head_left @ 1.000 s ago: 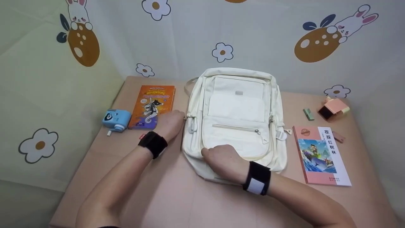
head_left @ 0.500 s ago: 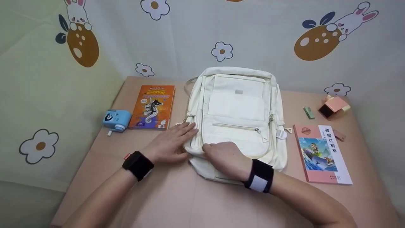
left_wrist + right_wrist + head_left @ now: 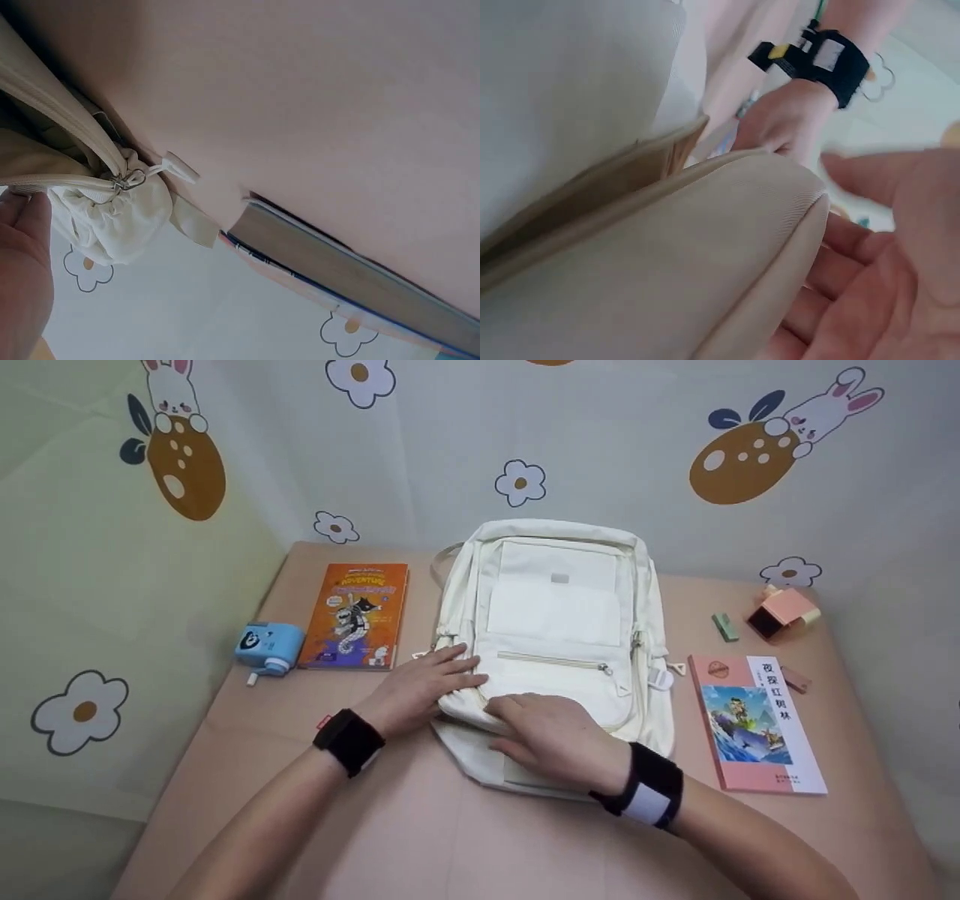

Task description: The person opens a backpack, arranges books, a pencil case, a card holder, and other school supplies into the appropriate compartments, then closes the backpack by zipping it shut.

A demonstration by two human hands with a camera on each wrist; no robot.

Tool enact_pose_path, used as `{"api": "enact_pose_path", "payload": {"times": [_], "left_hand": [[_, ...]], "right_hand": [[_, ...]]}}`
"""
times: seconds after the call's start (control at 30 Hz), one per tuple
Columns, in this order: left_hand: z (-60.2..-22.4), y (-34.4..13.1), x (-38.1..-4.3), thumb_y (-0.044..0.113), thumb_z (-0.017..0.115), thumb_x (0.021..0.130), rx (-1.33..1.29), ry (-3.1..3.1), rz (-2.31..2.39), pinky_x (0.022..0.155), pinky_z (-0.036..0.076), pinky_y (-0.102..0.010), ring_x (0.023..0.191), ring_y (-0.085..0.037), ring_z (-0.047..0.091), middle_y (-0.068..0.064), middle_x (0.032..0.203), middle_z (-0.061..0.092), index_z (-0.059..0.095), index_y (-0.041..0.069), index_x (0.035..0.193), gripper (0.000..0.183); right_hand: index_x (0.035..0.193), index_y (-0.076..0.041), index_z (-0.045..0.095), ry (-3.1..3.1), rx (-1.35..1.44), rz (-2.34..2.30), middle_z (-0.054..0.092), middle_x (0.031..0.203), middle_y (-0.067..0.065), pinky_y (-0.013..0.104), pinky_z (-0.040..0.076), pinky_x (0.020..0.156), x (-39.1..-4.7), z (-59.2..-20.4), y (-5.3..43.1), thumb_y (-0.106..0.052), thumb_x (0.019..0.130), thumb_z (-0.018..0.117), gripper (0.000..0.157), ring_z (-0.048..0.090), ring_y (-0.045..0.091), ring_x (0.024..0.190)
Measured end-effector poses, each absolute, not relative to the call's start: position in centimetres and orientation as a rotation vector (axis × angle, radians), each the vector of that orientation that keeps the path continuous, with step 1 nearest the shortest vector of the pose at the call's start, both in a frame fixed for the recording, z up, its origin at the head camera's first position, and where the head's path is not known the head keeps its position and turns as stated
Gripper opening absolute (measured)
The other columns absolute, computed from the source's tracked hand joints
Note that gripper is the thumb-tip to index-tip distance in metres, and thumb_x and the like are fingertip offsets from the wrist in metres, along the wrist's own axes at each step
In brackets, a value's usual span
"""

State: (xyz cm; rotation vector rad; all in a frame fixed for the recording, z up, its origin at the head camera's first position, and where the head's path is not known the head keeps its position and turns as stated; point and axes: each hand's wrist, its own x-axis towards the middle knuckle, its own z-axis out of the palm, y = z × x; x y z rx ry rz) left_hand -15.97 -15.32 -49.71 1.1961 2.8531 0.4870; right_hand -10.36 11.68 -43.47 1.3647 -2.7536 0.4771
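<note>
Across the desk, I see the white backpack; right hand at its lower-left corner, grip released, thumb apart; left hand on its left edge, grip also released; left of it, the orange book.

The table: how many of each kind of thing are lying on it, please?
White backpack: 1
Books: 2 (orange book, pink-and-white book)
Small blocks: 2 (green block, pink block)
Boxy gadgets: 2 (blue gadget, pink gadget)
Total: 7
</note>
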Motion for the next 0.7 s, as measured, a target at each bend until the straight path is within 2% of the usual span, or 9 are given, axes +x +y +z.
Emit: {"api": "enact_pose_path", "payload": {"times": [0.07,0.13,0.27,0.4,0.5,0.7], "left_hand": [[-49.3,-15.0,-16.4,0.004,0.064,0.095,1.148,2.846,0.592,0.115,0.034,-0.051,0.150,-0.024,0.032,0.000,0.153,0.051,0.060,0.027,0.144,0.054],[-48.9,-14.7,-16.8,0.015,0.058,0.102,1.106,2.838,0.683,0.114,0.036,-0.050,0.147,-0.025,0.038,-0.001,0.149,0.056,0.064,0.025,0.139,0.039],[-48.3,-14.1,-17.4,0.024,0.055,0.105,1.030,2.834,0.838,0.111,0.041,-0.051,0.140,-0.030,0.048,-0.004,0.141,0.063,0.069,0.022,0.131,0.030],[-47.6,-13.9,-17.8,0.024,0.055,0.105,0.882,2.853,0.958,0.107,0.045,-0.047,0.128,-0.027,0.059,-0.003,0.132,0.068,0.071,0.020,0.127,0.027],[-47.0,-13.8,-18.1,0.025,0.054,0.106,0.759,2.862,1.024,0.102,0.049,-0.044,0.119,-0.022,0.065,0.000,0.125,0.071,0.071,0.021,0.124,0.026],[-46.0,-13.9,-19.1,0.021,0.053,0.107,0.674,2.867,1.175,0.101,0.049,-0.043,0.117,-0.024,0.066,-0.003,0.124,0.072,0.072,0.017,0.123,0.026]], "right_hand": [[0.143,-0.011,0.054,-2.763,1.394,0.520,0.065,0.132,0.007,0.043,0.050,0.099,-10.5,-43.1,13.4,-0.044,0.094,0.072,0.062,0.061,0.023,0.120],[0.154,-0.009,0.043,-2.780,1.394,0.541,0.052,0.150,0.011,0.047,0.038,0.113,-10.7,-42.9,15.5,-0.051,0.090,0.074,0.082,0.049,0.028,0.138],[0.160,-0.012,0.032,-2.829,1.307,0.616,0.041,0.159,0.011,0.052,0.023,0.120,-11.2,-43.2,20.2,-0.053,0.085,0.080,0.098,0.036,0.032,0.147],[0.160,-0.016,0.034,-2.876,1.163,0.740,0.041,0.160,0.008,0.055,0.017,0.121,-12.3,-44.3,24.4,-0.043,0.080,0.087,0.100,0.031,0.032,0.149],[0.158,-0.015,0.039,-2.877,1.058,0.833,0.044,0.158,0.008,0.055,0.014,0.122,-13.1,-45.5,26.9,-0.030,0.079,0.090,0.095,0.031,0.033,0.149],[0.149,-0.013,0.054,-2.713,0.991,1.028,0.053,0.150,0.007,0.035,0.014,0.124,-14.7,-47.3,29.7,-0.007,0.081,0.086,0.075,0.040,0.032,0.145]]}}
